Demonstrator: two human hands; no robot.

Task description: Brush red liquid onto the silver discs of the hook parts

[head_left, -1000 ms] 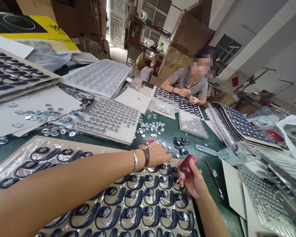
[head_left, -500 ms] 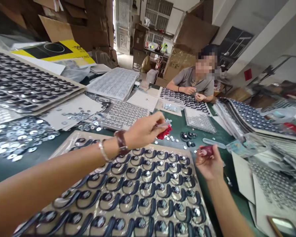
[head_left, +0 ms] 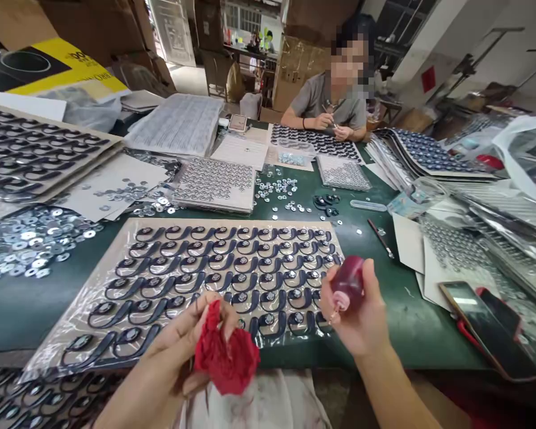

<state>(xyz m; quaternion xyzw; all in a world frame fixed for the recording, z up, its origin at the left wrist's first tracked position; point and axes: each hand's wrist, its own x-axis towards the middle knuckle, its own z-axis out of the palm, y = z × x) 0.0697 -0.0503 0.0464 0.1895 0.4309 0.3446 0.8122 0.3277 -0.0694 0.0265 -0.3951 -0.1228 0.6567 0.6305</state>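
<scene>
My left hand [head_left: 174,351] is closed on a crumpled red cloth [head_left: 232,360], held above the table's near edge. My right hand [head_left: 364,322] grips a small dark red squeeze bottle [head_left: 352,275], tilted so its pale pink nozzle end points down and toward me. Beneath and beyond both hands lies a plastic-covered cardboard sheet [head_left: 116,271] with rows of dark, hook-shaped pieces, each bearing a shiny round stone. The hands partly hide its near right part.
Loose metal discs [head_left: 31,238] are heaped at left. A stack of stone-covered cards [head_left: 217,185] and several black rings [head_left: 326,202] lie farther back. A thin pen-like tool [head_left: 380,238] and a phone [head_left: 486,328] lie at right. Across the table [head_left: 411,322], a person [head_left: 326,107] works with small pieces.
My left hand has drawn back toward me with the red cloth. The bottle in my right hand has also come nearer. My view has tilted down, showing the table's near edge.
</scene>
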